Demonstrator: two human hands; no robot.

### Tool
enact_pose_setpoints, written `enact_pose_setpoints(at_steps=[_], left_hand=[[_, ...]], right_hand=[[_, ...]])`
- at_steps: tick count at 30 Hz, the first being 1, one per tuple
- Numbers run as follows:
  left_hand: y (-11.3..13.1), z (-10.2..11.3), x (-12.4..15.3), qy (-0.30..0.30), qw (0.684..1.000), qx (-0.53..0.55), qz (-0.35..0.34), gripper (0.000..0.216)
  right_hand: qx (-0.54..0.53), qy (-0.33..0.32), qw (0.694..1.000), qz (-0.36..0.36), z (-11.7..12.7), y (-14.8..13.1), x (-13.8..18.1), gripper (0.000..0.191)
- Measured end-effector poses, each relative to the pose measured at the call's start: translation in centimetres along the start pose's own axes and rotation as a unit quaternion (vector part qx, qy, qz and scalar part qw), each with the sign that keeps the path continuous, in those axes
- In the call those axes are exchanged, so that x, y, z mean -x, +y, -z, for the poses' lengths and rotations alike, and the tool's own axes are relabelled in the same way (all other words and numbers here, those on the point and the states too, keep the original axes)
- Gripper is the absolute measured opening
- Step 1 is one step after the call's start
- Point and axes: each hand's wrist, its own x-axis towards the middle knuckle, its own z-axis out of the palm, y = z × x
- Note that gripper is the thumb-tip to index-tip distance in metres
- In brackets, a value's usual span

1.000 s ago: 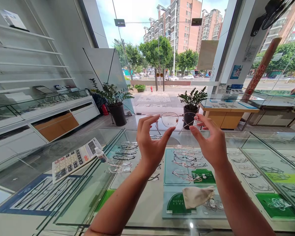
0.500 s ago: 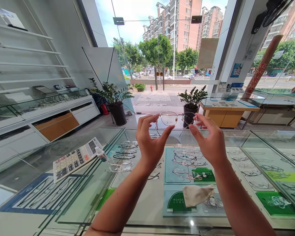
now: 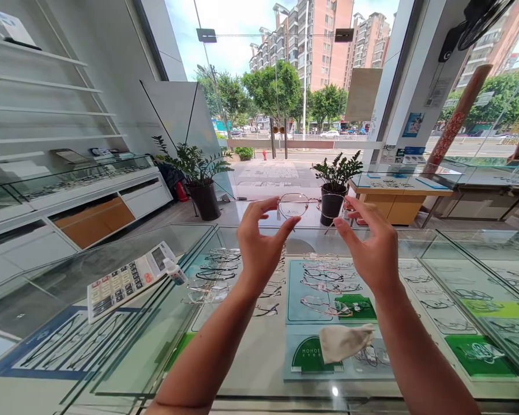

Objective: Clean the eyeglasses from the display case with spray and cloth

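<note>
A pair of thin-rimmed eyeglasses [image 3: 294, 214] is raised above the glass counter, its lenses facing me with small print on the left one. The left end of the frame is pinched by my left hand [image 3: 262, 242], thumb and index finger curved toward the rim. At the other end, my right hand [image 3: 369, 242] grips near the hinge, its thumb below the rim. Beneath the hands, several eyeglasses [image 3: 324, 286] lie in rows inside the display case. A beige cloth [image 3: 345, 342] rests on the counter near my right forearm.
On the left of the counter [image 3: 242, 369] lie a large calculator [image 3: 127, 279] and a small white bottle [image 3: 175, 272]. Potted plants [image 3: 204, 199] stand on the floor beyond, before a glass door. A wooden cabinet [image 3: 387, 204] is at the right.
The eyeglasses have turned slightly in my hands, so the lenses look rounder and the temples sit differently. Both hands keep their hold. The view has shifted slightly.
</note>
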Motion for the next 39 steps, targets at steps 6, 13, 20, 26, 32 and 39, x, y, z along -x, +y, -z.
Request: enact_pose_setpoints(at_steps=[6,13,20,26,32,39], left_hand=[[0.03,0.0,0.02,-0.003,1.0,0.005,0.004,0.043],[0.01,-0.03,0.03,-0.01,1.0,0.004,0.013,0.044],[0.0,-0.06,0.11,-0.016,1.0,0.008,0.022,0.046],[-0.08,-0.03,0.17,-0.013,1.0,0.0,0.016,0.046],[0.06,0.0,0.11,0.004,0.999,-0.028,-0.016,0.046],[0.57,0.17,0.05,0.017,0.998,-0.049,-0.047,0.044]], right_hand=[[-0.002,0.005,1.0,0.005,0.17,-0.12,0.03,0.04],[-0.005,0.007,1.0,0.006,0.25,-0.25,-0.02,0.039],[-0.002,0.013,1.0,0.013,0.37,-0.31,-0.08,0.04],[-0.003,0.008,1.0,0.004,0.35,-0.29,-0.05,0.039],[0.009,-0.009,1.0,-0.004,0.28,-0.22,-0.04,0.04],[0.011,-0.026,0.999,-0.018,0.22,-0.26,-0.11,0.04]])
